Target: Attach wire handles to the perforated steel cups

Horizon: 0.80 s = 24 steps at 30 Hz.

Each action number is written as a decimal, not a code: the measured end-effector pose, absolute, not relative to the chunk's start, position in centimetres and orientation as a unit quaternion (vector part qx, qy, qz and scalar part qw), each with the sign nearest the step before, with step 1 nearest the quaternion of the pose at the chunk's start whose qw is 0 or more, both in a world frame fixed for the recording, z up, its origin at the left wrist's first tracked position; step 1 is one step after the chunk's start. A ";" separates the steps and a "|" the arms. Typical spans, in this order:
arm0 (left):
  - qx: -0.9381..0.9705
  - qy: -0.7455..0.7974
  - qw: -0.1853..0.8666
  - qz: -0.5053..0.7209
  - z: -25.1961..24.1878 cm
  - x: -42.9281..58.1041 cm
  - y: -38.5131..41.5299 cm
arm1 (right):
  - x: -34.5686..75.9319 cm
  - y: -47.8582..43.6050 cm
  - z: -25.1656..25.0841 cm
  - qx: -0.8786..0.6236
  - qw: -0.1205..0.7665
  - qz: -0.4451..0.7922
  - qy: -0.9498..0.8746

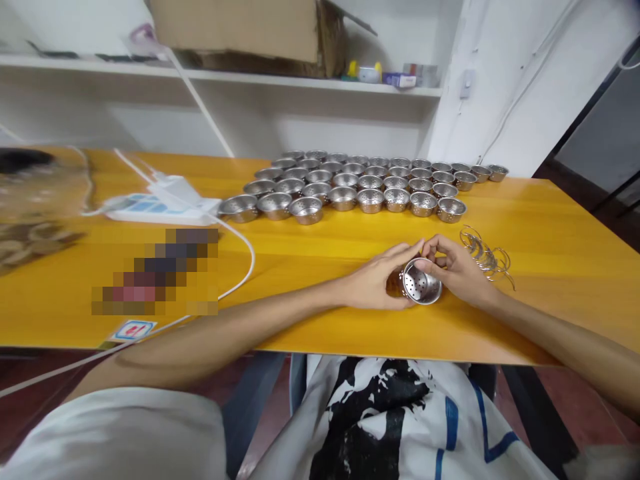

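Note:
A small perforated metal filter basket (423, 285) is tilted so that its open mouth faces me, just above or on the yellow table. My left hand (383, 279) curls round its left side, thumb on top and fingers below. At the upper right of the rim my right hand (453, 267) has its fingers closed, the thumb over the edge. Whether a small part is pinched there I cannot make out. Right of that hand lies a loose pile of thin curved wire springs (485, 253).
Rows of similar metal baskets (371, 200) stand across the back of the table (310, 257). A white power strip (165, 209) with plugs and a trailing cable (253, 257) is on the left. Behind is a shelf (250, 75) with a cardboard box (240, 30).

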State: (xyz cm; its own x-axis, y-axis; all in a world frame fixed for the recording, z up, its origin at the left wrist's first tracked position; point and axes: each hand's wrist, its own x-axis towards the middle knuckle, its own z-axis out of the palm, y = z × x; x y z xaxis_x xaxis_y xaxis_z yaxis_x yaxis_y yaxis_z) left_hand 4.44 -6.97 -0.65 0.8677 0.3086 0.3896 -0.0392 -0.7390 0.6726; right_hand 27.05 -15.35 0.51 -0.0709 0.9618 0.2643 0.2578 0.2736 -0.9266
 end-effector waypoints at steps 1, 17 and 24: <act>0.889 0.069 0.368 0.264 -0.9 4.4 -6.9 | 27.0 -15.5 0.6 -0.486 0.482 0.357 -0.636; 0.840 0.165 0.392 0.338 -2.8 4.6 -3.8 | 48.9 -3.1 5.0 -0.723 0.608 0.173 -0.278; 0.845 0.180 0.376 0.334 -2.3 4.6 -4.3 | 49.7 1.9 2.8 -0.725 0.557 0.185 -0.361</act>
State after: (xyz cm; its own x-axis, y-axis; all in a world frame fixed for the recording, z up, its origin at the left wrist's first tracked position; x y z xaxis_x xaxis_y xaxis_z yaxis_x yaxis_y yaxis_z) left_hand 4.63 -4.25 -2.27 0.7124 0.5555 0.4289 0.0534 -0.6522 0.7561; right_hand 49.68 1.87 2.76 0.6701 0.7301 0.1339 0.3172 -0.1186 -0.9409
